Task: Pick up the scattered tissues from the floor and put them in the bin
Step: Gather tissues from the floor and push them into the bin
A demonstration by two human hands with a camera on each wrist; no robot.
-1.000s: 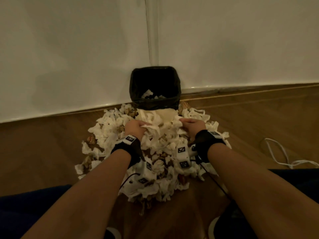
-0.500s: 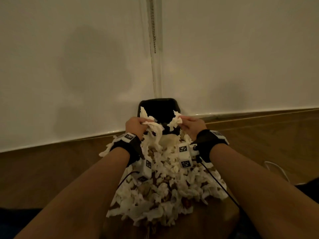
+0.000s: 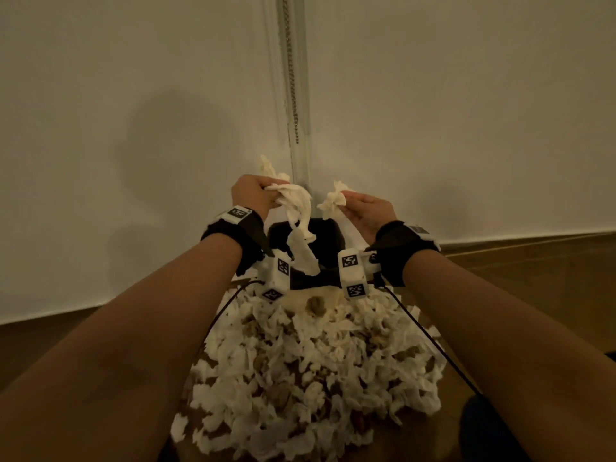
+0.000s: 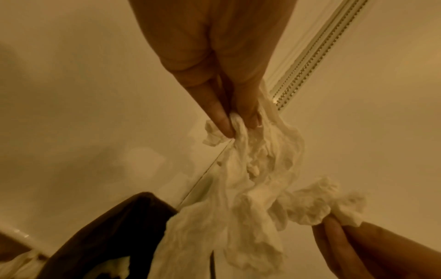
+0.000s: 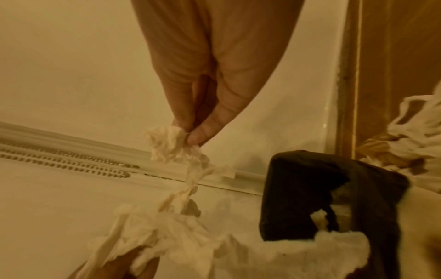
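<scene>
My left hand [image 3: 258,195] pinches a long crumpled white tissue [image 3: 298,221] that dangles down over the black bin [image 3: 328,238]. In the left wrist view the left hand [image 4: 235,122] grips that tissue [image 4: 250,179] between fingers and thumb above the bin [image 4: 114,236]. My right hand [image 3: 358,208] pinches a small tissue wad [image 3: 333,200], raised above the bin's right side. The right wrist view has the right hand [image 5: 190,134] on the wad [image 5: 171,147] with the bin [image 5: 310,188] below. A big heap of tissues [image 3: 316,378] lies on the wooden floor.
The bin stands against a white wall [image 3: 133,128], under a vertical strip with a bead chain [image 3: 291,78]. Wooden floor [image 3: 533,278] runs to the right of the heap. Some tissue lies inside the bin [image 5: 319,220]. Thin black cables [image 3: 430,341] trail from my wrist cameras across the heap.
Both hands have risen from the heap with tissues, from bin-rim height half a second ago to well above the bin. The head view has tilted up.
</scene>
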